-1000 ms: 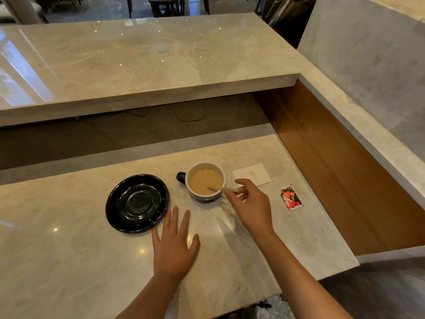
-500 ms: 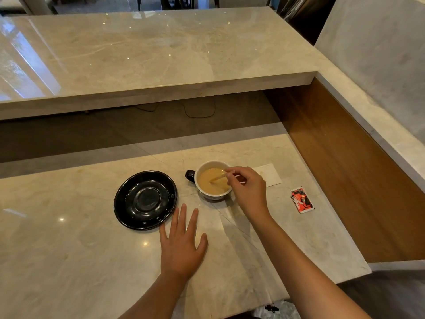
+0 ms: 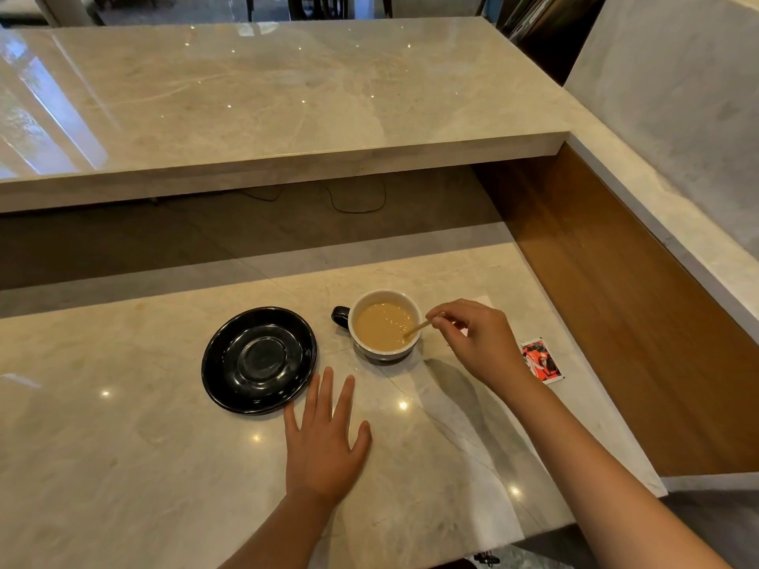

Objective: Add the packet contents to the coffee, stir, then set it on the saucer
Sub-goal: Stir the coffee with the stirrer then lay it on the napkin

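Note:
A cup [image 3: 384, 350] with a white inside, dark outside and dark handle on its left stands on the marble counter, full of light brown coffee. My right hand [image 3: 478, 340] is just right of the cup and pinches a thin wooden stirrer [image 3: 417, 329] whose tip dips into the coffee. An empty black saucer [image 3: 258, 360] lies left of the cup, apart from it. My left hand [image 3: 324, 439] rests flat on the counter, fingers spread, in front of the saucer and cup. A red and white packet [image 3: 541, 360] lies right of my right hand.
A white napkin [image 3: 484, 301] peeks out behind my right hand. A higher marble counter [image 3: 287, 100] runs across the back, with a dark recess and cables below it. A wooden side panel [image 3: 640, 322] bounds the right; the counter's front edge is near.
My right hand has moved the stirrer around in the cup, from the near side across the coffee and back to the right rim. My left hand has stayed flat on the counter.

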Tool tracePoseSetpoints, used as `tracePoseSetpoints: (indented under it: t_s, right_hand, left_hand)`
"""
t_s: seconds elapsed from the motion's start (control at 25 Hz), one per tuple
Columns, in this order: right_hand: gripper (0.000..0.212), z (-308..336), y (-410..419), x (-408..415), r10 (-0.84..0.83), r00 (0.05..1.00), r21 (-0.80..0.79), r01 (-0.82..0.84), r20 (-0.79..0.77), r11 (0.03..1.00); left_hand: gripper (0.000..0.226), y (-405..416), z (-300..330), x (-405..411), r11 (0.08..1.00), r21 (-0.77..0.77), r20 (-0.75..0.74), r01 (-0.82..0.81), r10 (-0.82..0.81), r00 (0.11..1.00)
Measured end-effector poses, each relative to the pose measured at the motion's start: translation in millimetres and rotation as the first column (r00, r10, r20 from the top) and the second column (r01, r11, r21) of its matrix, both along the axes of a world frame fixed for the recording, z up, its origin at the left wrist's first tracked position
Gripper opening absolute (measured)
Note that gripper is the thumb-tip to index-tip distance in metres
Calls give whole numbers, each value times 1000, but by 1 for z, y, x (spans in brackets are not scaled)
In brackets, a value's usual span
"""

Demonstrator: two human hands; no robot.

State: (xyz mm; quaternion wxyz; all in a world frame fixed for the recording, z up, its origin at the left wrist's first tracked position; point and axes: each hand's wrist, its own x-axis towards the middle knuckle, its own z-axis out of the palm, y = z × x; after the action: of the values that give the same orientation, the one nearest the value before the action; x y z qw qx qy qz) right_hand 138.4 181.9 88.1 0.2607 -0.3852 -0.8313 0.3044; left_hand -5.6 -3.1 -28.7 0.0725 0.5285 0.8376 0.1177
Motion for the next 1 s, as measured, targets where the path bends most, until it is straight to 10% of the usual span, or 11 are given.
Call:
tracePoseSetpoints:
  t_s: [1.0]
  right_hand:
    - [13,7,3,-4,-40,998,-171,33,-39,985]
  left_hand:
    - [64,0,-3,0,1000,18,-8,-8,8,1000]
